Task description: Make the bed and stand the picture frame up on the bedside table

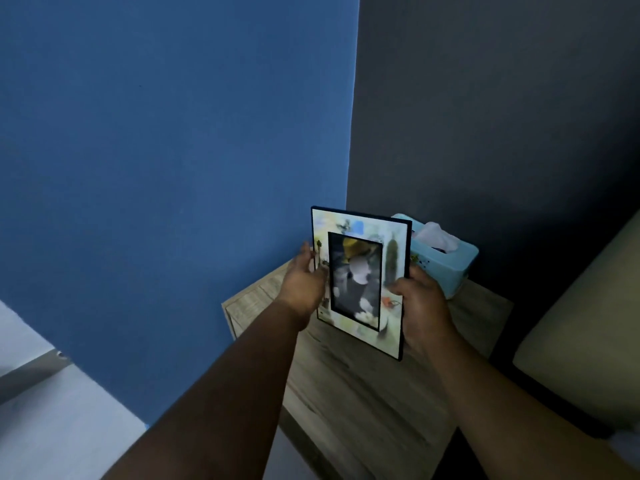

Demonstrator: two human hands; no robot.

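The picture frame [360, 237], pale with a painted border and a dark edge, stands nearly upright above the wooden bedside table [363, 393], its front turned to me. My left hand [303, 287] clasps its left edge, fingers reaching behind it. My right hand [424, 303] grips the lower right edge, thumb on the front. I cannot tell whether the frame's bottom corner touches the tabletop. The bed [581, 323] shows only as a pale padded edge at the right.
A light blue tissue box [446, 261] with a tissue sticking out sits at the table's back right, just behind the frame. A blue wall [173, 168] is at the left, a dark grey wall [502, 116] behind. White floor lies at the lower left.
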